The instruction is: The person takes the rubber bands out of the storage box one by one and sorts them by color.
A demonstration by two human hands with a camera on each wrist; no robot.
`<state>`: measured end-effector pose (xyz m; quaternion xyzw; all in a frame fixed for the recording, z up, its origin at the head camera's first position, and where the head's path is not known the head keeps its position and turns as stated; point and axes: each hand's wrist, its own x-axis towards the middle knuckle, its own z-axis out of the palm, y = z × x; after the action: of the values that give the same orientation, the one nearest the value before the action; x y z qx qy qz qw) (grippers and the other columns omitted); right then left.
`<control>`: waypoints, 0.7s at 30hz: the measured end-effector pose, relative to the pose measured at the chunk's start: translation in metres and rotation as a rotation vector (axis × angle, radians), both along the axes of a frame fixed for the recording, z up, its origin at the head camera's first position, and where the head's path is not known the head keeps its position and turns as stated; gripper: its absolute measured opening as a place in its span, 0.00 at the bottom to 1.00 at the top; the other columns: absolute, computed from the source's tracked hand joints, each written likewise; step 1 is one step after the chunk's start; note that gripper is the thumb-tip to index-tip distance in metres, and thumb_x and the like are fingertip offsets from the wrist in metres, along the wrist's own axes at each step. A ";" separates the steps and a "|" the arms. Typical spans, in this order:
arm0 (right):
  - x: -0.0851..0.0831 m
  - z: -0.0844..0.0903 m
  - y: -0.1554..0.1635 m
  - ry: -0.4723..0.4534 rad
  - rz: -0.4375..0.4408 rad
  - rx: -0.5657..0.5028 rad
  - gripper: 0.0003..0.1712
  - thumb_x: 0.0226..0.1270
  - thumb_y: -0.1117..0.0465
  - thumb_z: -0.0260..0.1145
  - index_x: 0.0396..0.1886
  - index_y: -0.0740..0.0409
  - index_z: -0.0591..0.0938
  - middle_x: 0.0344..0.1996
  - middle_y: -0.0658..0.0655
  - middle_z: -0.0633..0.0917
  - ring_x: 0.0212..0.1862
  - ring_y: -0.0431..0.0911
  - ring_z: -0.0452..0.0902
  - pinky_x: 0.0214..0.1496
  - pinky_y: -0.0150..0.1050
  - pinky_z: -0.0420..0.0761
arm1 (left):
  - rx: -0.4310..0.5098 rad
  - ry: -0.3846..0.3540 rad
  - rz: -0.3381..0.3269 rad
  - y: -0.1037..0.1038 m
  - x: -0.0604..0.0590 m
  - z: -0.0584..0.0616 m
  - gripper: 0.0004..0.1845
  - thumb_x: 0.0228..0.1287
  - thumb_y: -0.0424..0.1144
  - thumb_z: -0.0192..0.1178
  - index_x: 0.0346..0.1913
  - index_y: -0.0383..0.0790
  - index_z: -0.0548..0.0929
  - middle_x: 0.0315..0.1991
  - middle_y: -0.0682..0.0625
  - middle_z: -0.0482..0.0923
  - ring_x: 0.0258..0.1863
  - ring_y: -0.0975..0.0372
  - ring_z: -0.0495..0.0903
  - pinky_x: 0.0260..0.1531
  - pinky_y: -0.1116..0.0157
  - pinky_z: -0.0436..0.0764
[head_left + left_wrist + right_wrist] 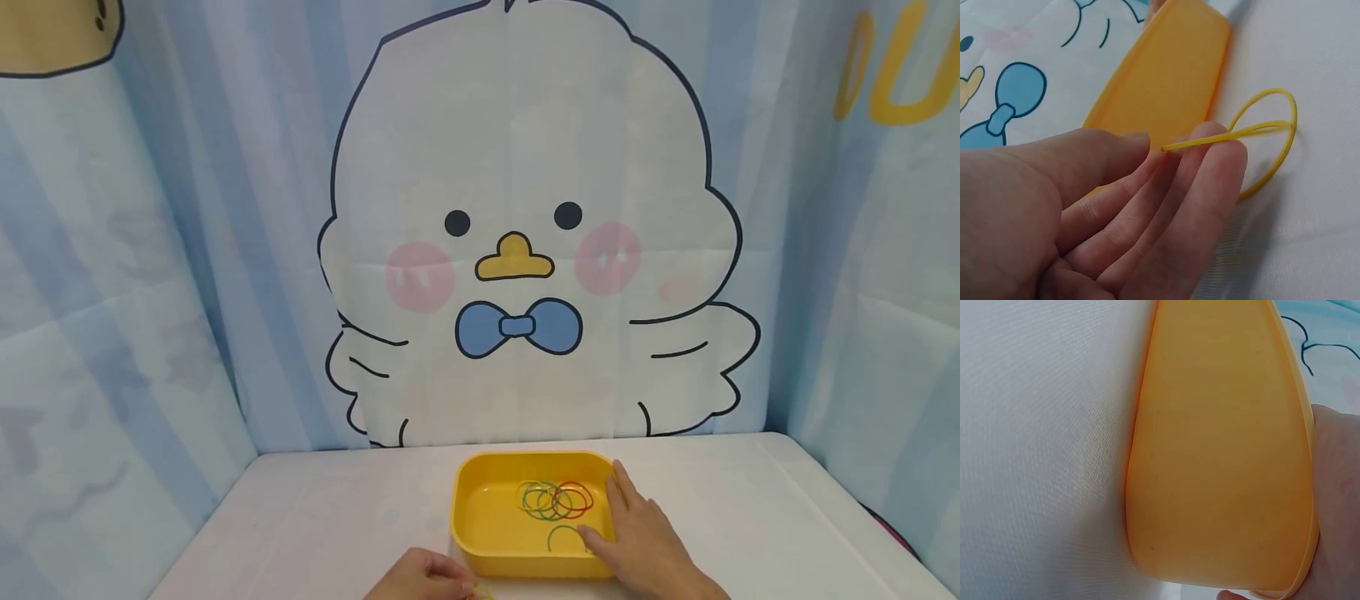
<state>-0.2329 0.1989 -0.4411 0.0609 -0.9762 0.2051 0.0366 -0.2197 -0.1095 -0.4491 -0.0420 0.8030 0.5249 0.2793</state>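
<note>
Left hand [1085, 212] pinches a yellow rubber band [1266, 134] just in front of the yellow tray [480, 533]; right hand [637, 542] rests on the tray's right rim.

The left hand lies at the near edge of the white tabletop [315, 517], thumb and fingertips closed on one end of the yellow rubber band, whose loop lies on the tabletop just beside the tray's outer wall. The tray stands in the middle of the tabletop, and inside it, toward the right, lies a loose tangle of rubber bands [557, 500] in green, yellow and red. The right hand lies flat with fingers straight along the right rim, thumb on the near right corner, gripping nothing. Behind hangs a cartoon chick backdrop [517, 250].
</note>
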 end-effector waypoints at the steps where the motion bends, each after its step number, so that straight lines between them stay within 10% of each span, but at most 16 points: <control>1: 0.000 0.000 0.000 0.000 0.000 0.000 0.56 0.62 0.34 0.63 0.71 0.76 0.62 0.77 0.72 0.50 0.67 0.69 0.65 0.69 0.69 0.63 | -0.010 0.010 0.002 0.000 0.000 0.000 0.11 0.65 0.43 0.65 0.44 0.39 0.84 0.35 0.49 0.86 0.32 0.61 0.83 0.39 0.63 0.86; 21: 0.000 0.000 0.001 0.001 0.000 0.003 0.56 0.62 0.33 0.63 0.71 0.75 0.62 0.77 0.71 0.50 0.65 0.68 0.68 0.68 0.68 0.65 | -0.103 0.162 0.059 -0.009 0.003 0.016 0.11 0.70 0.36 0.53 0.39 0.37 0.86 0.31 0.50 0.85 0.30 0.61 0.82 0.38 0.62 0.86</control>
<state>-0.2332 0.1994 -0.4409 0.0611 -0.9764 0.2036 0.0370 -0.2169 -0.1186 -0.4335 -0.0372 0.8474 0.4924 0.1952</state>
